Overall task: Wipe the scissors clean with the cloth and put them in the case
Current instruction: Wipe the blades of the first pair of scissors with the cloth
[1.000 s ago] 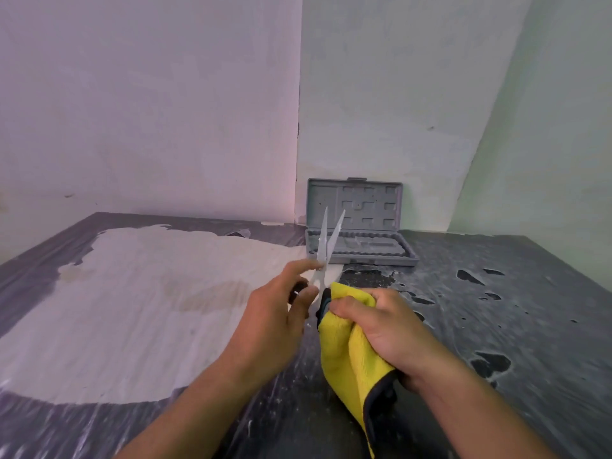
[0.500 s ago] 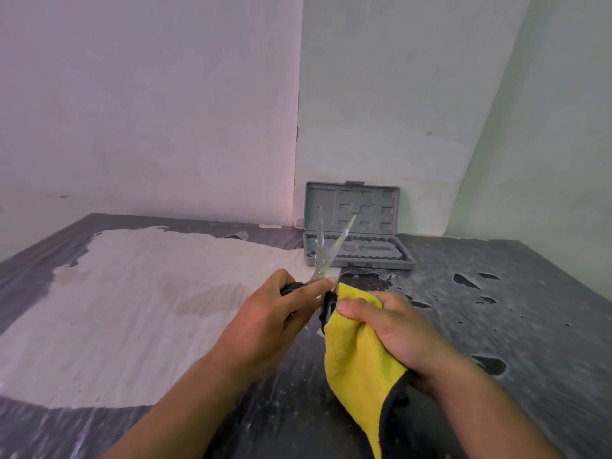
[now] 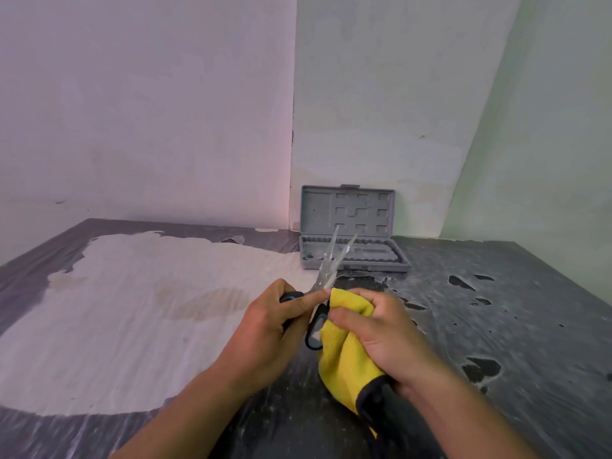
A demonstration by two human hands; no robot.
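We're holding the scissors (image 3: 326,273) in the air over the table (image 3: 496,326), blades apart in a narrow V and pointing up and away, tips overlapping the case (image 3: 351,241) in view. Blades are motion-blurred, so we can't tell how clean they are. Handles are black with blue trim; one loop is showing between our hands, the other is mostly hidden in the left.

Left hand (image 3: 265,336) is gripping a handle, fingers curled round it, index finger lying straight along toward the pivot. Right hand (image 3: 381,332) is clutching the cloth (image 3: 344,352), yellow with a dark edge, bunched up and touching the scissors near the pivot and the upper loop. The rest of the cloth is hanging down under the wrist.

Table is dark grey and scuffed, with a big pale patch (image 3: 132,309) on the left where the top layer is peeling off, and small dark chips on the right. It's sitting in a corner: pinkish-white wall (image 3: 149,111) on the left, pale wall behind, greenish one on the right.

Case is grey plastic, lying open at the back of the table by the corner, well beyond our hands. Lid is standing upright against the wall, moulded recesses facing us. The tray is showing ribbed slots; we can't make out anything lying in it.
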